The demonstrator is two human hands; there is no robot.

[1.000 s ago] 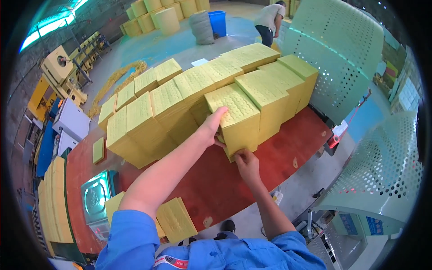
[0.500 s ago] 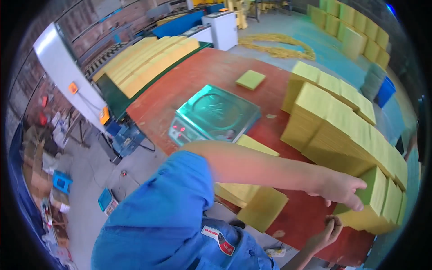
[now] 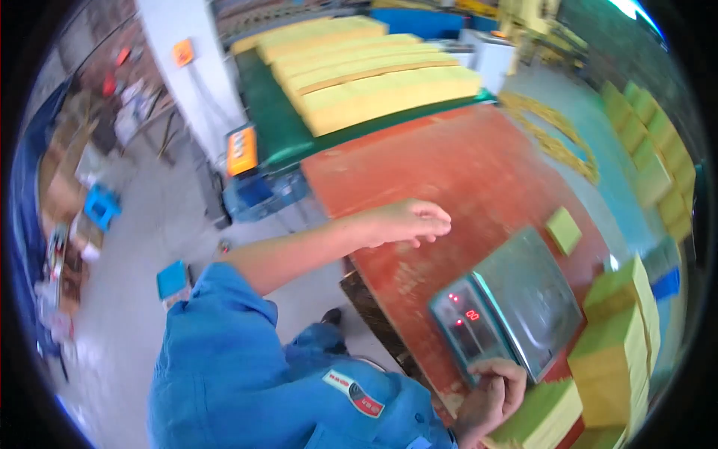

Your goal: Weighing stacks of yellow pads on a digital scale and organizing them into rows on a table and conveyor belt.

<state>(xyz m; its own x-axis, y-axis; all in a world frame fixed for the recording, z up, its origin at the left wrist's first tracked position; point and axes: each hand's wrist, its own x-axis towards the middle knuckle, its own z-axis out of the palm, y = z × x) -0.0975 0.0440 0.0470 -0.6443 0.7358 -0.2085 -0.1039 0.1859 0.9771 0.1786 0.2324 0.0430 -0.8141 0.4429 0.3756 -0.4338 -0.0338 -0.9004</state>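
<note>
Yellow paper, in a thick stack (image 3: 540, 417), lies at the near right corner of the red table (image 3: 449, 172), just in front of the scale (image 3: 508, 310). Your right hand (image 3: 490, 396) rests on the stack's near left edge, beside the scale's front panel. Its fingers are curled and close together; whether they clamp the paper cannot be told, since the stack's edge hides the tips.

Your left hand (image 3: 407, 222) hangs over bare table behind and to the left of the scale, palm down, fingers extended and lightly together, holding nothing.

On the scale, the steel pan carries no load, and red digits are lit on the display. By my judgement, the weighing is not yet done: the stack is off the pan and must go onto it.

Right of the scale, two taller yellow stacks (image 3: 617, 340) stand side by side on the table's right edge. One small yellow-green pad (image 3: 563, 230) lies alone just behind the scale. Well behind the scale, past the far end of the table, long yellow rows (image 3: 374, 75) lie on a green bench (image 3: 273, 120). An orange control box (image 3: 241, 150) sits at that bench's near end. Further yellow blocks (image 3: 647, 150) line the floor well to the right of the scale.
</note>
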